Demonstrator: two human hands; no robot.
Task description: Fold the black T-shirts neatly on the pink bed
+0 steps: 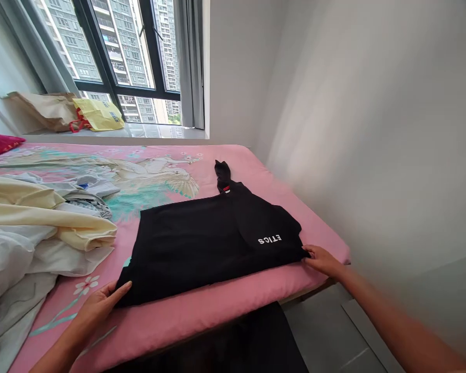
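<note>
A black shirt [190,243] lies partly folded on the pink bed, with white lettering on its right part. One sleeve sticks out at the far side, near a small red and white tag. My left hand [101,303] pinches the shirt's near left corner, thumb on top and fingers underneath. At the near right corner, my right hand [321,260] grips the edge of the same shirt between thumb and fingers. The cloth between both hands lies nearly flat along the bed's front edge.
A pile of cream and white clothes [42,223] lies on the left of the bed [233,311]. A yellow bag [99,114] and a brown paper bag [46,109] rest on the windowsill. The wall [392,155] runs close along the bed's right side.
</note>
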